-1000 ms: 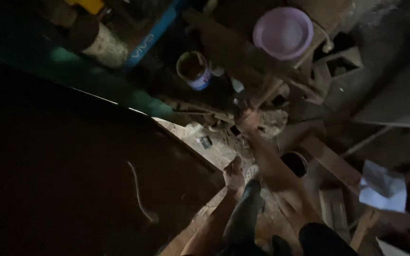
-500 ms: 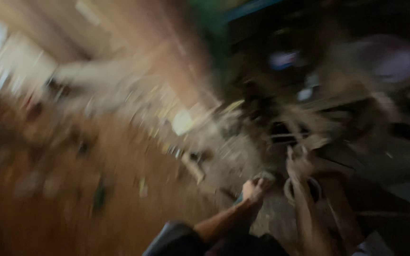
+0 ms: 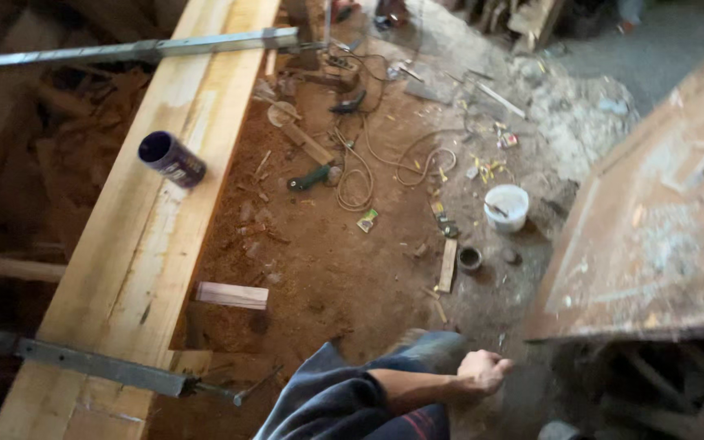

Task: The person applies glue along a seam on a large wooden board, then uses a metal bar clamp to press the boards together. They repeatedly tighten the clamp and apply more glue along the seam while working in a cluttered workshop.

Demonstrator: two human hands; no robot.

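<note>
Sawdust floor [image 3: 344,277] lies just beyond my curled fingers [image 3: 495,368]; the right hand [image 3: 482,373] looks fisted, perhaps empty (its palm is hidden). Ahead of the knuckles sits a small tin [image 3: 469,258]. Left hand unseen.

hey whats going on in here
A person stands in a messy wood workshop, looking down at a floor covered in sawdust. Only one hand shows, closed in a loose fist near a worn wooden table; it seems to hold nothing, and which hand it is is hard to tell. On the left, long planks are held by metal bar clamps, with a dark can lying on its side on top. A white bucket, cords and wood scraps lie about the floor.
</note>
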